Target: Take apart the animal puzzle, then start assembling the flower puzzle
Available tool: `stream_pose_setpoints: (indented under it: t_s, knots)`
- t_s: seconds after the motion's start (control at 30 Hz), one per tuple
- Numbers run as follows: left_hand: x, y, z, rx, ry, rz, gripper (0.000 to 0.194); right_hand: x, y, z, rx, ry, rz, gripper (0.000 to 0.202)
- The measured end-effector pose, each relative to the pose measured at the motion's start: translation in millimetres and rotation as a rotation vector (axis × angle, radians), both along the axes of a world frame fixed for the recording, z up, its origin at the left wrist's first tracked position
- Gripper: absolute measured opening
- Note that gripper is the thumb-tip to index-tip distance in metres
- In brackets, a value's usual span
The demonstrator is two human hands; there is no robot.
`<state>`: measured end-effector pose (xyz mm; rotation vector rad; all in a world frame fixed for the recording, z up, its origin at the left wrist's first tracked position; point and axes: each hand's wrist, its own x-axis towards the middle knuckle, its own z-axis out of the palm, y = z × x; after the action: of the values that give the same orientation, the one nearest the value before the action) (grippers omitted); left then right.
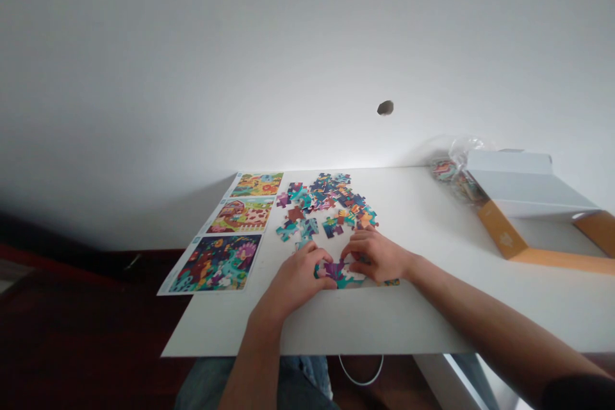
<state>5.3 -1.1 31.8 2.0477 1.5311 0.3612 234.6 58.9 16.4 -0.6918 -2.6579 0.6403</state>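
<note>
Near the table's front edge lie several joined jigsaw puzzle pieces (342, 273) in purple, teal and white. My left hand (303, 272) curves its thumb and fingers around a puzzle piece at their left end. From the right, my right hand (376, 255) bends over the same group, fingers closed down on a puzzle piece and partly covering it. Beyond both hands spreads a heap of loose puzzle pieces (327, 195), with a few single ones nearer to me. To the left is a printed sheet (218, 230) with three colourful pictures.
An open orange and white box (502, 230) stands at the right of the white table (307, 327). Behind it, against the wall, is a clear plastic bag (461, 170) with more pieces. The wall (307, 77) closes off the back and has a hole in it.
</note>
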Motion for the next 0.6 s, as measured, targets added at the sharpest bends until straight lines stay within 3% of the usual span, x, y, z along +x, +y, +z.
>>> stream_pose_setpoints:
  t_s: [0.6]
  knots:
    - [3.1, 1.8, -3.6, 0.010, 0.023, 0.011, 0.021, -0.4, -0.1, -0.6, 0.023, -0.012, 0.005, 0.020]
